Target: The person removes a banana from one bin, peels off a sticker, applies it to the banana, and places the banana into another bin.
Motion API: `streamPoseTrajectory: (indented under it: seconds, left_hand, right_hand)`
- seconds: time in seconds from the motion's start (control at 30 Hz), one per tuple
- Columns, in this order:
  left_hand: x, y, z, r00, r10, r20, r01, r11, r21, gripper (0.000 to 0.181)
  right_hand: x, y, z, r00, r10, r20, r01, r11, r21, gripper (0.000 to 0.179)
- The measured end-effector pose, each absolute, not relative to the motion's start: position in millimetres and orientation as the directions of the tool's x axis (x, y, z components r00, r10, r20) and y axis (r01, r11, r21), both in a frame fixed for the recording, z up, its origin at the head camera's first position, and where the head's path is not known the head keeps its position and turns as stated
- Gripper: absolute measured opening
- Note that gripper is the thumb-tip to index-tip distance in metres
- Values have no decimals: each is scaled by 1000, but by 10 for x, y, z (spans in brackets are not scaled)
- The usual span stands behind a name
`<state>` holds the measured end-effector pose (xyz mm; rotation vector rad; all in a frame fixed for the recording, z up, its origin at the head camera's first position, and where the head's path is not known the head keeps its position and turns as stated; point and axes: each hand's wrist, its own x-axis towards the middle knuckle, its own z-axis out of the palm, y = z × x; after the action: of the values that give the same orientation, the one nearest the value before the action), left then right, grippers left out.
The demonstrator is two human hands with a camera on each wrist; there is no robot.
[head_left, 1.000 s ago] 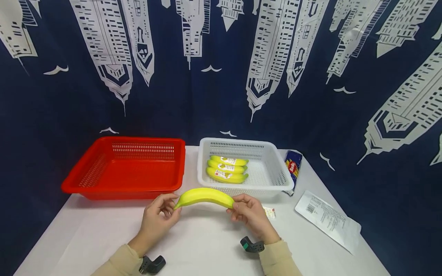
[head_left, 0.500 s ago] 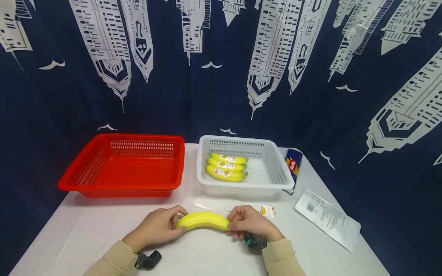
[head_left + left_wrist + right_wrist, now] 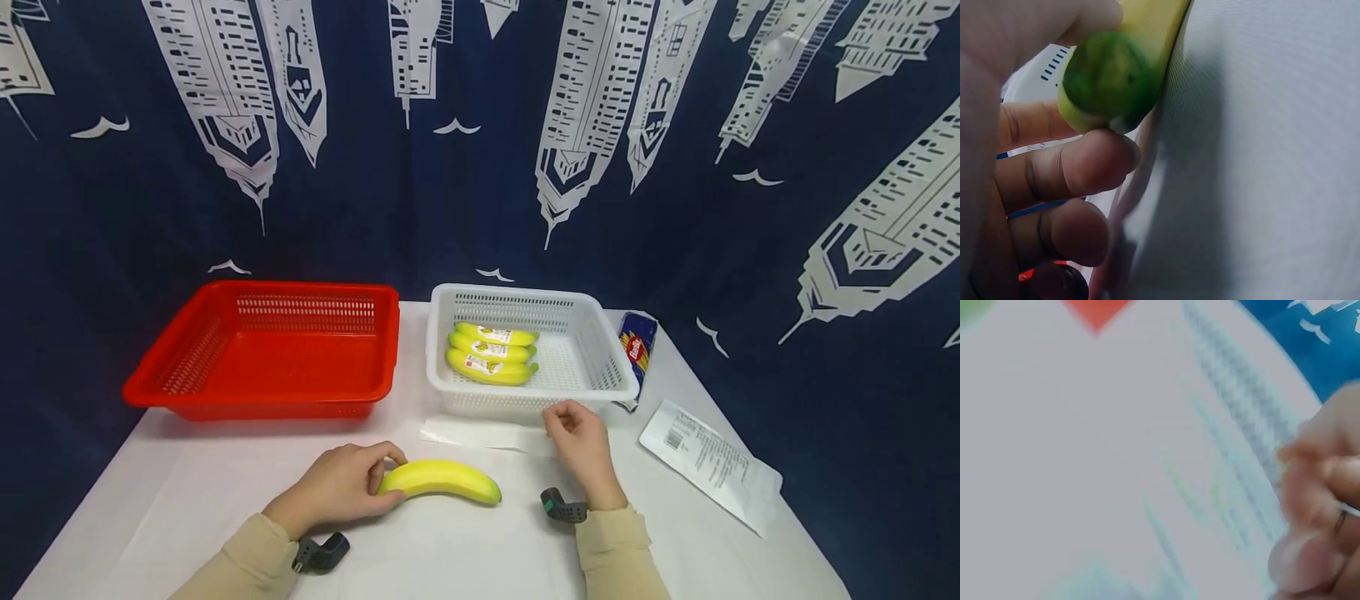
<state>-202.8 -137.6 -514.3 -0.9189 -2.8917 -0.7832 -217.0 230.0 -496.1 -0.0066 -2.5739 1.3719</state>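
A yellow banana (image 3: pixel 450 478) without a label lies on the white table in the head view. My left hand (image 3: pixel 337 483) holds its left end between thumb and fingers. The green tip of the banana (image 3: pixel 1107 81) shows up close in the left wrist view. My right hand (image 3: pixel 585 446) is over the right end of a white backing strip (image 3: pixel 480 433), its fingers bent. In the blurred right wrist view, the fingertips (image 3: pixel 1304 562) are drawn together. Whether they pinch the strip or its banana sticker is hidden; the sticker is out of sight behind the hand.
A white basket (image 3: pixel 615 393) with three labelled bananas (image 3: pixel 492 354) stands behind the strip. To its left is a red basket (image 3: pixel 262 412). A blue Barilla pack (image 3: pixel 637 337) and a silver-white pouch (image 3: pixel 708 467) lie on the right.
The banana came down from raised in both hands to the table. My right hand has let go of its right end and moved up and right, covering the sticker. My left hand keeps hold.
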Motion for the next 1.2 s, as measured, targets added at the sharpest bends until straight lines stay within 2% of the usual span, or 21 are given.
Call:
streamPoseTrajectory:
  seconds: [0.07,0.13,0.23,0.33,0.47,0.73,0.87,1.07,1.2]
  left_hand:
    - [-2021,-1379,-5139,-828,540,150,541,701,465,33]
    - [-2015,-1380,-5135,-829,539,146,537,697,475,33]
    - [-2012,-1385,-5133,-831,538,144,534,696,480,33]
    - [-2016,-1393,-5137,-829,542,142,536,696,478,33]
    - [-2029,-1403,-5147,-825,545,146,543,696,469,31]
    - [-2030,-1383,-5158,-825,550,125,536,696,477,32]
    - [-2033,-1371,-5140,-833,543,106,521,707,478,33]
    - [-2034,-1371,-5127,-835,540,104,517,709,480,34]
    - [-2031,-1386,-5146,-834,533,146,530,696,484,30]
  right_hand:
    - [-2181,2333,-4978,-963,175,204,-23,702,-712,21]
    - [-2181,2348,-5015,-976,157,153,33,795,-606,34]
    - [-2171,2336,-5060,-992,104,70,51,847,-530,50]
    - [-2149,2316,-5081,-995,99,31,70,857,-511,48]
    - [-2122,2315,-5069,-995,102,9,84,865,-494,39]
    - [-2073,2546,-4968,-976,211,-50,210,861,-464,48]
    - [-2055,2636,-4925,-971,217,-106,241,854,-461,47]
    - [-2079,2502,-4921,-980,128,-154,188,847,-497,38]
    - [-2092,2315,-4901,-983,-92,-158,33,760,-649,37]
